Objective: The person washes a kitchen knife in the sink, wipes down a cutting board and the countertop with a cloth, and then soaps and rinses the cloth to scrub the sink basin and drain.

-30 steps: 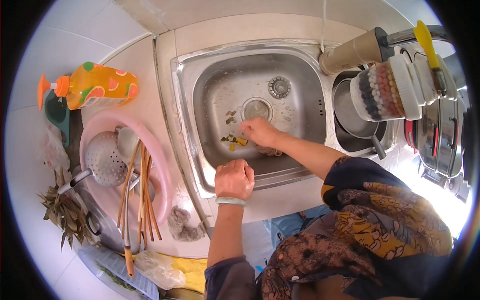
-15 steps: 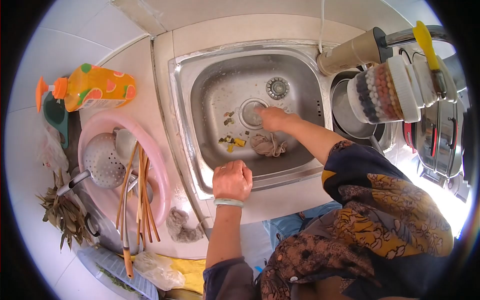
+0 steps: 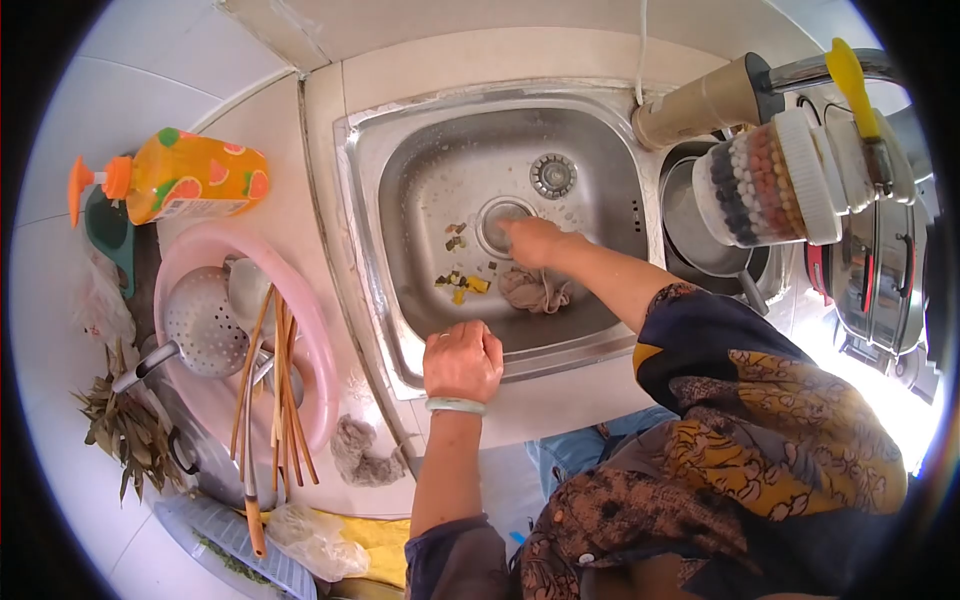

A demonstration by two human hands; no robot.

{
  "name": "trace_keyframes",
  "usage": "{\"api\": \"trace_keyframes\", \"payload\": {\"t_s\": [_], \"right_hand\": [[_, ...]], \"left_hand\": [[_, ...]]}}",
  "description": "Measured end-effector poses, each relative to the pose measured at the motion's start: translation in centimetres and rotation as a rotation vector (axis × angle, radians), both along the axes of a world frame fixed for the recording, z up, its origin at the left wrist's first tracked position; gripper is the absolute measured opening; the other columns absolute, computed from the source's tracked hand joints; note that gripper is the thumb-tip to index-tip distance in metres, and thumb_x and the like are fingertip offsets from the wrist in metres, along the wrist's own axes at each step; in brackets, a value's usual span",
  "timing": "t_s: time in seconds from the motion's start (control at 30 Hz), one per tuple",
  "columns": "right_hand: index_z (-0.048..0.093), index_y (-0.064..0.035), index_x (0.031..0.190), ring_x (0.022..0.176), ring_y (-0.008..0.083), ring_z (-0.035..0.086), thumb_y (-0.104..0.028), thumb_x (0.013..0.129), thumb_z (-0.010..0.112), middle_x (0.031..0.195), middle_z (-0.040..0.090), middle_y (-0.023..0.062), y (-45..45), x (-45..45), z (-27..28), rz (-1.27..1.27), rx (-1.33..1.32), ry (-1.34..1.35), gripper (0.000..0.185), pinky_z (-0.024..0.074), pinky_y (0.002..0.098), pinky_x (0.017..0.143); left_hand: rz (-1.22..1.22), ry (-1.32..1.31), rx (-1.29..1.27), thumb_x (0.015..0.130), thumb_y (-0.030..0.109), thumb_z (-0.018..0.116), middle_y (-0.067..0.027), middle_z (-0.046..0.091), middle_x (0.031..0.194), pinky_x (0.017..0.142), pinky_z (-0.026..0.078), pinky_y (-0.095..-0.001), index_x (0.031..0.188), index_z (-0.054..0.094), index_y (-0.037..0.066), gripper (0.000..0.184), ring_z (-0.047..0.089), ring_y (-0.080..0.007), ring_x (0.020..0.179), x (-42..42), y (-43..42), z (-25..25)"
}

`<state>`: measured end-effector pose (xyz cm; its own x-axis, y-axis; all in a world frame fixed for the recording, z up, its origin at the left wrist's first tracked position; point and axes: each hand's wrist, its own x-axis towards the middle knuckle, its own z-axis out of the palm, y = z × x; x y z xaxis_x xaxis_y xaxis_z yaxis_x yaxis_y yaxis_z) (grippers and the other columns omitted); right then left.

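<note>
My right hand [image 3: 537, 243] reaches into the steel sink [image 3: 420, 200], its fingertips at the near right edge of the round drain [image 3: 506, 227]. Its fingers are bunched together, and whatever they may hold is hidden. Just below it lies a wet, crumpled beige cloth [image 3: 533, 290]. Yellow and dark green food scraps [image 3: 465, 284] are scattered left of the cloth. My left hand [image 3: 463, 362], closed like a fist, leans on the sink's front left rim. A pale bangle [image 3: 456, 405] circles that wrist.
On the left stands a pink basin [image 3: 322, 340] with a perforated skimmer [image 3: 205, 320] and wooden chopsticks [image 3: 283, 390]. An orange soap bottle [image 3: 205, 175] is behind it. A grey scouring pad [image 3: 365, 452] lies nearby. Right of the sink are a pan [image 3: 700, 225] and a clear jar [image 3: 755, 185].
My right fingertips have shifted slightly left and toward me, from over the drain to its near edge. My left hand stays on the rim.
</note>
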<state>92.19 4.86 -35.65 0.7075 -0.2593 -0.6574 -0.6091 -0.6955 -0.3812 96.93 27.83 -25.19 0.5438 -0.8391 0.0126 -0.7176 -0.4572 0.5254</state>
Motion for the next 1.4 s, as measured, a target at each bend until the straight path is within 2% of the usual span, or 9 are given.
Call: {"api": "trace_keyframes", "payload": {"t_s": [0.2,0.5,0.6,0.7,0.87,0.97,1.07,1.17,1.4], "right_hand": [[0.043,-0.003,0.138,0.105,0.0382,0.061,-0.006,0.082,0.054,0.111,0.064,0.0248,-0.4,0.4,2.9,0.149,-0.005,0.091,0.057,0.0497,0.0445,0.087],[0.048,-0.0024,0.132,0.106,0.0374,0.061,-0.006,0.081,0.054,0.111,0.063,0.025,-1.5,0.2,-2.2,0.057,0.078,-0.083,0.052,0.0497,0.0458,0.087],[0.051,-0.0031,0.129,0.107,0.0378,0.061,-0.008,0.079,0.055,0.11,0.063,0.0252,-1.5,0.9,1.9,0.309,0.083,0.288,0.051,0.0489,0.0453,0.089],[0.054,-0.0029,0.126,0.102,0.0384,0.062,-0.008,0.078,0.056,0.105,0.065,0.0255,-1.2,-0.6,4.1,0.172,0.001,0.134,0.049,0.0499,0.0454,0.085],[0.057,-0.0036,0.122,0.089,0.0379,0.066,-0.008,0.081,0.053,0.096,0.068,0.0223,-1.4,-1.8,-1.1,0.286,-0.032,0.05,0.042,0.0516,0.0454,0.075],[0.06,-0.0022,0.113,0.084,0.0367,0.067,-0.011,0.082,0.055,0.093,0.068,0.0208,-1.4,-0.3,3.5,0.03,0.181,0.015,0.033,0.0519,0.0449,0.074],[0.064,-0.0005,0.095,0.094,0.035,0.065,-0.018,0.081,0.058,0.1,0.067,0.0194,-2.4,0.2,5.5,-0.354,0.437,0.156,0.023,0.0516,0.046,0.079],[0.062,-0.0013,0.089,0.089,0.0331,0.066,-0.018,0.081,0.061,0.096,0.066,0.0169,-1.9,-1.6,4.0,0.264,-0.157,0.0,0.019,0.0518,0.0458,0.075],[0.06,-0.003,0.094,0.086,0.0384,0.064,-0.013,0.082,0.06,0.1,0.062,0.0188,-0.6,-3.6,5.4,0.071,-0.207,-0.267,0.016,0.0512,0.0464,0.076]], "left_hand": [[0.0,-0.013,-0.005,0.079,0.011,0.059,-0.0072,0.062,0.067,0.065,0.045,-0.0383,0.07,0.058,0.009,0.009,0.06,-0.0271,0.061,0.0,0.1,-0.2],[0.003,-0.002,0.015,0.077,0.011,0.061,-0.0071,0.062,0.068,0.067,0.047,-0.0384,0.071,0.059,0.009,0.008,0.061,-0.0266,0.064,0.0,0.2,-0.1],[-0.009,0.002,0.04,0.077,0.012,0.062,-0.007,0.062,0.068,0.068,0.047,-0.0386,0.07,0.059,0.009,0.008,0.061,-0.0261,0.065,0.0,0.0,0.0],[-0.018,0.032,0.006,0.077,0.013,0.062,-0.0068,0.062,0.067,0.067,0.047,-0.0389,0.07,0.059,0.009,0.009,0.061,-0.0253,0.064,-0.1,0.2,-0.5],[0.005,0.032,-0.01,0.077,0.013,0.06,-0.0065,0.061,0.064,0.066,0.046,-0.039,0.071,0.059,0.009,0.008,0.06,-0.0262,0.062,0.1,0.4,-0.2],[0.01,0.028,-0.016,0.078,0.012,0.061,-0.0067,0.061,0.065,0.066,0.046,-0.0383,0.071,0.059,0.008,0.009,0.061,-0.0251,0.063,0.2,0.4,-0.1],[0.012,0.023,0.005,0.079,0.013,0.061,-0.0064,0.062,0.066,0.067,0.046,-0.0382,0.07,0.059,0.008,0.011,0.061,-0.0244,0.064,0.1,0.5,-0.1],[0.008,-0.005,0.004,0.081,0.015,0.061,-0.0061,0.062,0.066,0.067,0.045,-0.0379,0.068,0.058,0.009,0.014,0.061,-0.0231,0.064,-0.1,0.5,-0.6],[0.015,0.02,0.011,0.08,0.014,0.06,-0.0069,0.063,0.067,0.068,0.046,-0.039,0.068,0.059,0.008,0.013,0.061,-0.0247,0.065,0.0,0.5,-0.4]]}}
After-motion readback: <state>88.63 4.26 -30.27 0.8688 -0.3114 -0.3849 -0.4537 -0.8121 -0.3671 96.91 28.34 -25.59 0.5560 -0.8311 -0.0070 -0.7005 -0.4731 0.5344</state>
